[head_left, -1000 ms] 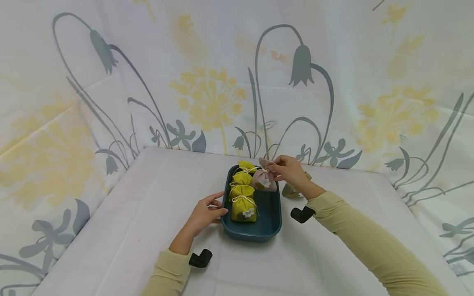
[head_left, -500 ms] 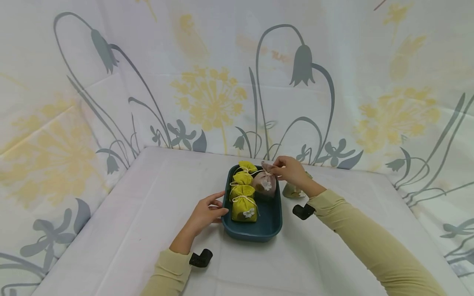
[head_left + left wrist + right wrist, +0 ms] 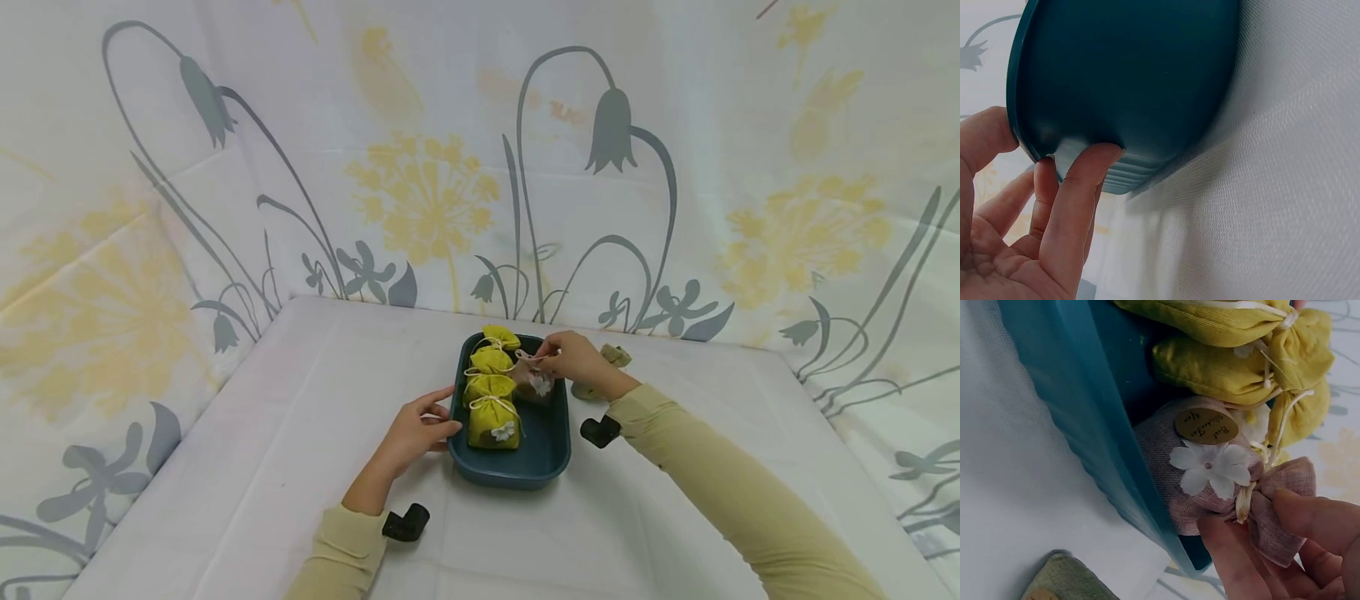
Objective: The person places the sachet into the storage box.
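My right hand (image 3: 581,362) pinches the gathered neck of a pink sachet (image 3: 1210,506) inside the far right part of a dark teal tray (image 3: 510,481). The sachet bears a white cloth flower (image 3: 1210,469) and an oval tag. Along the tray's left side runs a row of several yellow-green sachets (image 3: 492,427) tied with white cord, close beside the pink one. At the tray's left edge rests my left hand (image 3: 411,429), its fingertips on the rim and outer wall; the left wrist view shows these fingers (image 3: 1075,206) fairly straight.
Just right of the tray, an olive-green sachet (image 3: 615,356) sits on the white cloth (image 3: 322,367), partly hidden by my right hand. A flower-printed cloth (image 3: 420,100) hangs behind. Black wrist mounts (image 3: 407,522) stick out beside both forearms.
My right hand has brought the pink sachet from above the tray's right rim down into the tray, shifting slightly left. My left hand has stayed at the tray's left edge.
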`<control>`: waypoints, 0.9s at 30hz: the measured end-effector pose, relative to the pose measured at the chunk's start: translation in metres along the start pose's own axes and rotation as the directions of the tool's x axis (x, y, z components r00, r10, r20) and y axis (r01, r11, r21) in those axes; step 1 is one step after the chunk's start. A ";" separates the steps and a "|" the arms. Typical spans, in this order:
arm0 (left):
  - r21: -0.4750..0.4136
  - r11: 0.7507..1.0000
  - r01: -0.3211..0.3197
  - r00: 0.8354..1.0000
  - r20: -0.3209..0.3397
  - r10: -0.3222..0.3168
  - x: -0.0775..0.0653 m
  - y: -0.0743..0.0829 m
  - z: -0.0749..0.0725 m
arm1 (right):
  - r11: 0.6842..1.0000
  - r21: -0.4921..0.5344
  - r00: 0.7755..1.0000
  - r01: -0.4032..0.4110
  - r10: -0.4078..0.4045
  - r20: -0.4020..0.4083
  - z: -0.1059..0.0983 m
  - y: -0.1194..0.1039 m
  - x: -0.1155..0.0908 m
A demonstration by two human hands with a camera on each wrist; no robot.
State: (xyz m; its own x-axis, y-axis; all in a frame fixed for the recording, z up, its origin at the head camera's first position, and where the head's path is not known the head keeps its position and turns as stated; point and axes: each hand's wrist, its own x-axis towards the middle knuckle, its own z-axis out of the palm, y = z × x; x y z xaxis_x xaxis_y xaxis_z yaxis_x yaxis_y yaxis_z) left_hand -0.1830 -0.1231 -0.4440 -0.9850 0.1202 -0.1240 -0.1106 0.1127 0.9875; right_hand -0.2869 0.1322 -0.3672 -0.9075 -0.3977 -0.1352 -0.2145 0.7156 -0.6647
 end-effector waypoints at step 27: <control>0.024 1.000 0.010 1.000 0.007 -0.010 -0.021 0.030 0.003 | 0.976 0.213 0.995 0.045 -0.024 -0.101 -0.014 0.041 -0.037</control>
State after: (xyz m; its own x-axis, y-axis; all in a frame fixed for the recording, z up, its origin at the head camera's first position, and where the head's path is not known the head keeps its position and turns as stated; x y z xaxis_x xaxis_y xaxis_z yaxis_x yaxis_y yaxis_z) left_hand -0.1652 -0.1189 -0.4119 -0.9829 0.1257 -0.1347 -0.1172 0.1376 0.9835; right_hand -0.2668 0.1845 -0.3789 -0.9340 -0.3545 -0.0442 -0.1735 0.5581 -0.8114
